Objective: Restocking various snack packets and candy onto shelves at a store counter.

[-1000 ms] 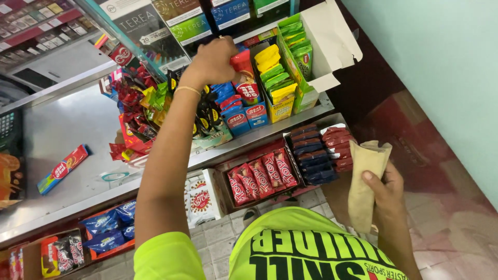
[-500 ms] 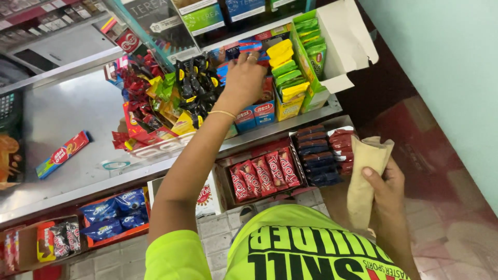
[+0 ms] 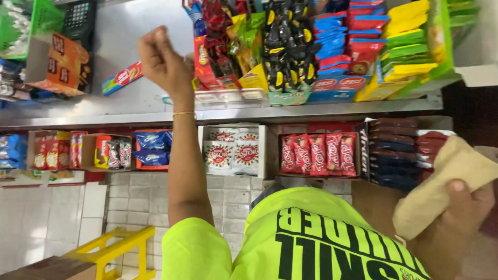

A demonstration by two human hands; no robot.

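My left hand (image 3: 163, 62) is raised over the steel counter (image 3: 129, 98), fingers curled into a loose fist with nothing visible in it, just left of a rack of red, yellow and black snack packets (image 3: 244, 52). My right hand (image 3: 461, 207) is low at the right, gripping a folded tan cloth (image 3: 441, 186) beside the dark packets (image 3: 394, 150) on the lower shelf. My neon green shirt fills the bottom of the view.
Boxes of red wrapped bars (image 3: 321, 153), white packets (image 3: 233, 153) and blue biscuit packs (image 3: 150, 148) line the lower shelf. A long red and blue packet (image 3: 122, 78) lies on the counter. A green basket (image 3: 31, 26), an orange box (image 3: 62, 62) and a yellow stool (image 3: 109, 249) stand at the left.
My left hand has left the snack packets and swung left over the steel counter. The view has shifted down and left. My right hand keeps hold of the cloth.
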